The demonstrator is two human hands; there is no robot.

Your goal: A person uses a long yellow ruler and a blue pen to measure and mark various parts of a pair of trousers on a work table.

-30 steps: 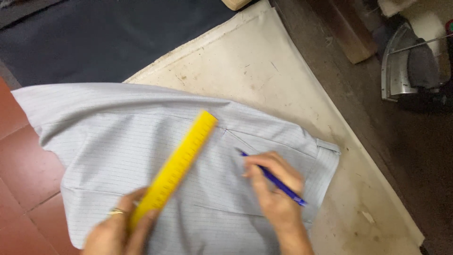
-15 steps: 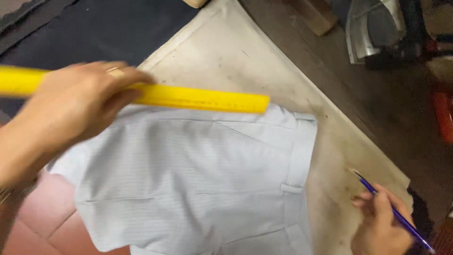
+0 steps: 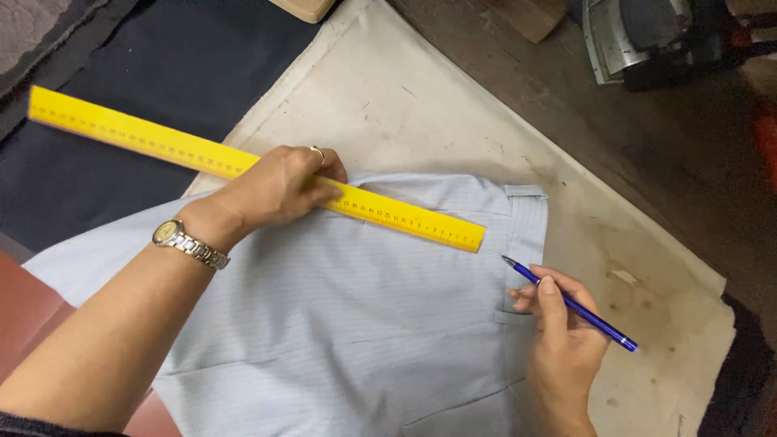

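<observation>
left hand (image 3: 279, 188) holds yellow ruler (image 3: 243, 164); right hand (image 3: 562, 328) grips blue pen (image 3: 571, 303).

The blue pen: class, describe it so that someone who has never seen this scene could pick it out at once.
Start at the pale grey striped garment spread over the stained cream cloth. At the garment's waistband edge, the right hand holds the blue pen, tip aimed at the end of the yellow ruler, which the left hand holds. It is the only slim, dark blue thing there.

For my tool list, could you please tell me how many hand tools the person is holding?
2. A yellow ruler is in the left hand, above the pale garment; a blue pen is in the right hand, near the waistband. None seem hidden.
</observation>
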